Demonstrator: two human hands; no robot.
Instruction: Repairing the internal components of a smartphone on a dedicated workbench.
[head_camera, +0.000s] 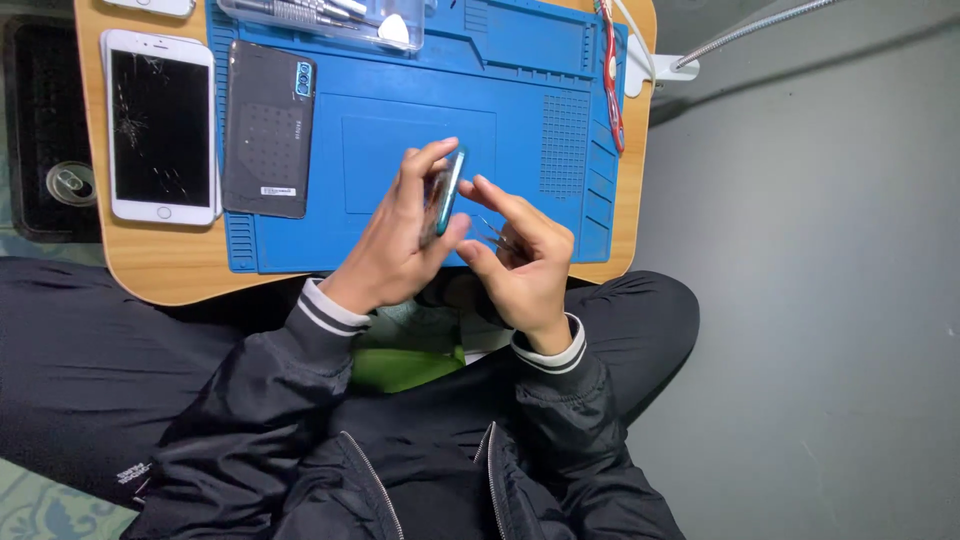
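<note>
My left hand (395, 240) grips a phone with a teal frame (447, 190), held on edge above the blue work mat (520, 120). My right hand (525, 255) sits just right of it, pinching thin metal tweezers (493, 232) whose tips point toward the phone's lower edge. Both hands hover over the mat's near edge, above my lap.
A dark grey phone back panel (266, 128) lies on the mat's left side. A white phone with a cracked screen (160, 125) rests on the wooden table (160, 265). A clear tool case (330, 20) sits at the mat's far edge, a red-handled tool (612, 85) at its right.
</note>
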